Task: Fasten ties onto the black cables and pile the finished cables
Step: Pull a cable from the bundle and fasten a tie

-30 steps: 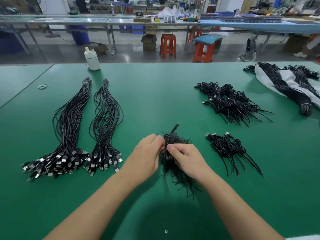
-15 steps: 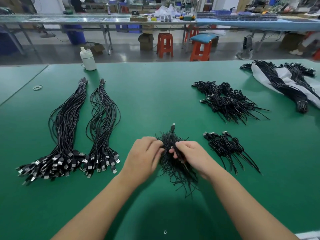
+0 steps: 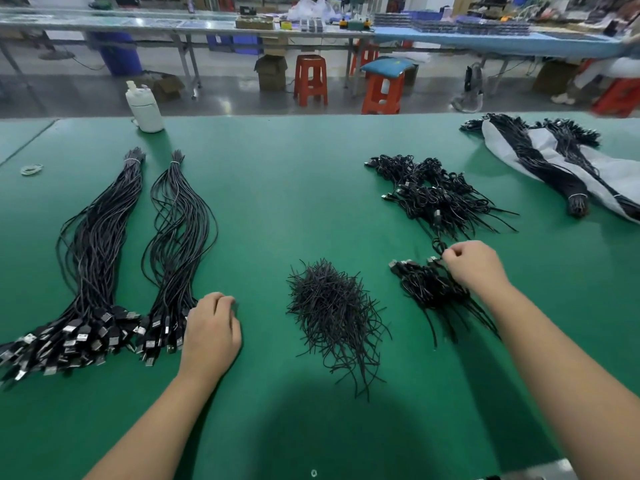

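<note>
A person works at a green table in a workshop, both bare forearms reaching out over the mat. The right hand hovers over a small pile of tied cables on the right side of the table, its fingers curled and pinching one black cable just above that pile. The left hand rests on the table beside the plug ends of a long cable bundle, fingers curled under; whether it grips anything cannot be told.

Between the two hands lies a loose heap of black ties, untouched. To the far left, a second long bundle lies next to the first — both are bound at their far ends and fan out into silver-tipped plugs near the person. Beyond the small pile, a larger pile of tied cables sits toward the back right. Farther right still, more long cable bundles lie across a white sheet at the table's edge.

A white plastic bottle stands at the back left of the table, and a small ring of rubber bands lies near the left edge. Behind the table, orange stools and long workbenches fill the floor.
</note>
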The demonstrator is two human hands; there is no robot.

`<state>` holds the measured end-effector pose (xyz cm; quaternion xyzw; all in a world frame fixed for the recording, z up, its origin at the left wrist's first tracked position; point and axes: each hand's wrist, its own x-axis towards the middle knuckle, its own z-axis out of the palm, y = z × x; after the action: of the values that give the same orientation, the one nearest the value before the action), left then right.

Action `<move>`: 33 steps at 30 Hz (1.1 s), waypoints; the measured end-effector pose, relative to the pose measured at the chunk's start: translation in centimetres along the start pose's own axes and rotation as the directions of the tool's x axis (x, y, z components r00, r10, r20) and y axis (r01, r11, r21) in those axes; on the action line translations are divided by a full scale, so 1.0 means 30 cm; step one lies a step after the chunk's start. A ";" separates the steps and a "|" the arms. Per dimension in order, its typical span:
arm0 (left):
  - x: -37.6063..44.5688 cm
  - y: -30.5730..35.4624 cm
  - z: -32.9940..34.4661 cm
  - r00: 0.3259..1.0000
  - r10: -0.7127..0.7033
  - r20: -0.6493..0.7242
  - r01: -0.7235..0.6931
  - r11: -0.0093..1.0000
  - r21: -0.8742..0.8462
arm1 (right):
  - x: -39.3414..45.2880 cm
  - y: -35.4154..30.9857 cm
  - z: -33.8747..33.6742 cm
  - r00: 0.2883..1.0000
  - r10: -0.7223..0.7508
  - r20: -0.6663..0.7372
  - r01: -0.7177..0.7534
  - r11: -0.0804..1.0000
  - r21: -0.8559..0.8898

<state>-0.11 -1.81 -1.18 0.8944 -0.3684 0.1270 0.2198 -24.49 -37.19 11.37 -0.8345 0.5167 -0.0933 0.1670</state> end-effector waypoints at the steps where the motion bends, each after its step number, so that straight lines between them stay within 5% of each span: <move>1: -0.001 0.002 0.000 1.000 -0.001 -0.005 0.001 1.000 0.002 | 0.023 0.020 0.003 0.999 0.031 0.008 -0.030 0.999 -0.043; 9: -0.006 -0.004 0.007 0.999 0.029 -0.026 -0.028 0.999 0.030 | 0.078 0.110 0.105 0.976 0.194 0.101 -0.155 0.939 -0.306; 16: -0.010 -0.002 0.008 0.999 0.019 -0.039 -0.018 0.999 0.027 | 0.075 0.121 0.159 0.992 -0.050 -0.116 -0.011 0.884 -0.467; 20: -0.011 0.005 0.003 0.999 0.022 -0.043 -0.021 1.000 0.023 | 0.024 0.061 0.197 0.919 -0.226 -0.324 0.201 0.973 -0.109; 24: -0.012 0.009 -0.004 0.999 0.018 -0.041 -0.017 1.000 0.025 | -0.085 -0.042 0.282 0.900 -0.350 -0.260 0.395 0.907 0.147; 27: -0.013 0.010 -0.002 0.999 0.026 -0.047 -0.025 0.999 0.026 | -0.148 -0.067 0.374 0.918 -0.371 -0.138 0.393 0.895 0.211; 33: -0.013 0.002 0.005 0.997 0.055 -0.060 -0.052 0.998 0.037 | -0.194 -0.043 0.462 0.960 -0.259 -0.106 0.280 0.895 0.347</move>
<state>-0.41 -1.68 -1.43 0.8836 -0.3830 0.1666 0.2116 -21.48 -28.94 -0.89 -0.8505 0.3749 -0.2320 0.2868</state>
